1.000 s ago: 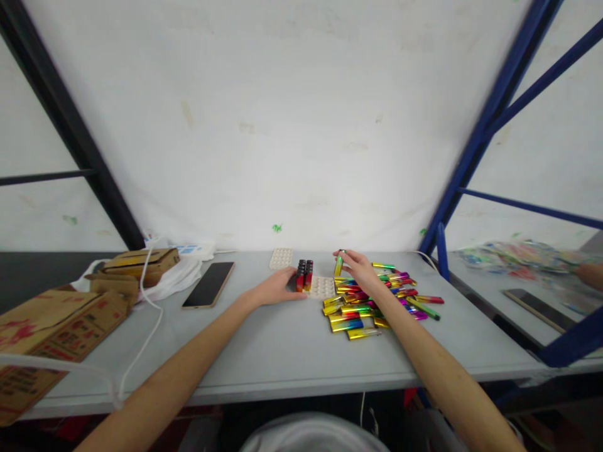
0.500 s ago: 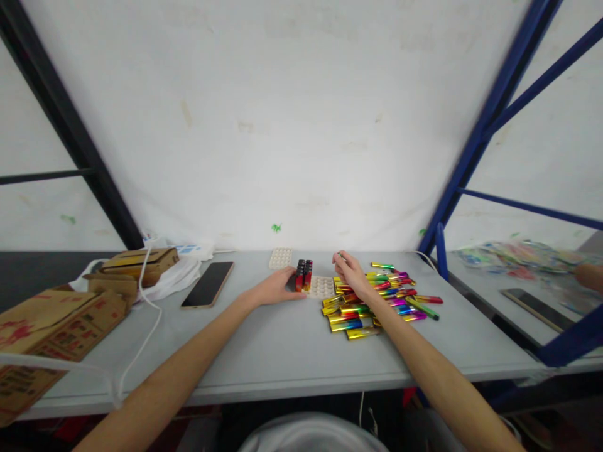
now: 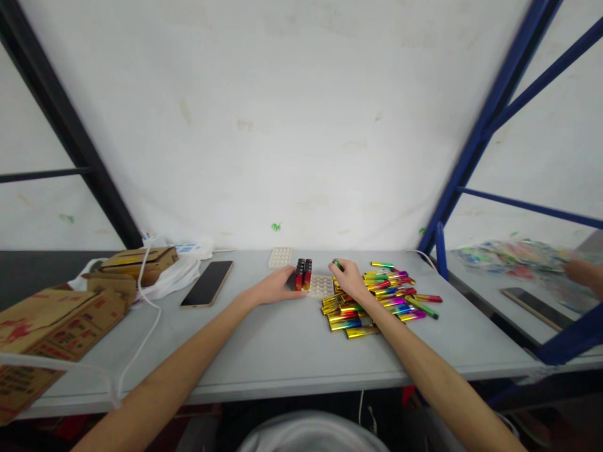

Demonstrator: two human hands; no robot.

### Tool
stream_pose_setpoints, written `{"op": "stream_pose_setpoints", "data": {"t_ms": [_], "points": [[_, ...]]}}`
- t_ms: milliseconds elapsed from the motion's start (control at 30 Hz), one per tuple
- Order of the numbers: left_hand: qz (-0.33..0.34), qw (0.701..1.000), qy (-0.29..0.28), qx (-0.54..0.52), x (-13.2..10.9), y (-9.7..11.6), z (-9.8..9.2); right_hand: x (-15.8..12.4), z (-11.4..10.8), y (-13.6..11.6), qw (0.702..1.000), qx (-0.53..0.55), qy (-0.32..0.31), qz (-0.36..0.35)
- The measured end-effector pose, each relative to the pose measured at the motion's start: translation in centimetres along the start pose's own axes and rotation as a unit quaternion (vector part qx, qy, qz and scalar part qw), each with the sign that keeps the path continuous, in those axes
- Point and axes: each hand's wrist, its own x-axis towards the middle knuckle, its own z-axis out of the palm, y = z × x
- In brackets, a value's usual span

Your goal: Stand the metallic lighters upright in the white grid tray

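Several red-and-gold lighters [image 3: 303, 276] with black tops stand upright in two rows at the left end of a pale tray [image 3: 322, 287] with round holes. My left hand [image 3: 274, 286] is around that end, its thumb along the near edge and its fingers beside the lighters. Just above the tray's right side, my right hand [image 3: 347, 279] is closed on a green lighter [image 3: 337, 265], whose end shows past the fingertips. Under and beside my right forearm lies a loose pile of shiny lighters [image 3: 358, 309] in gold, red, green, blue and purple.
A second pale holed tray [image 3: 281, 257] lies near the wall. To the left are a phone [image 3: 208, 284], a white plastic bag [image 3: 174, 280], cardboard boxes [image 3: 61, 333] and a white cable [image 3: 153, 314]. Beyond the blue frame [image 3: 471, 144], another person's hand [image 3: 584, 276] is near colourful packets.
My right hand has come slightly down and turned, so the green lighter's end now shows more. My left hand and the standing lighters have stayed put. The other person's hand has moved left.
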Motion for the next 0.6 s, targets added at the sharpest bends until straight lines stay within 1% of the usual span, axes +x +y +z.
{"op": "stream_pose_setpoints", "data": {"t_ms": [100,233,300,367,500,600], "points": [[-0.001,1.0,-0.001,-0.003,0.0,0.0,0.0,0.0,0.1,0.0,1.0,-0.006,0.001,-0.007],[-0.001,1.0,-0.009,-0.007,-0.1,0.2,-0.1,-0.1,0.1,-0.1,1.0,-0.008,0.017,-0.007],[0.0,1.0,-0.011,-0.008,-0.1,0.4,-0.2,-0.3,0.0,-0.3,1.0,-0.009,0.014,-0.015],[-0.003,1.0,-0.008,-0.005,-0.2,0.5,-0.3,-0.5,-0.1,-0.6,0.999,-0.014,-0.004,-0.031],[-0.002,1.0,-0.006,-0.006,-0.2,0.5,-0.3,-0.8,0.2,-1.2,0.996,-0.018,-0.066,-0.062],[0.002,1.0,-0.001,-0.017,-0.2,0.3,-0.2,-0.8,0.6,-1.3,0.991,-0.041,-0.065,-0.107]]}}
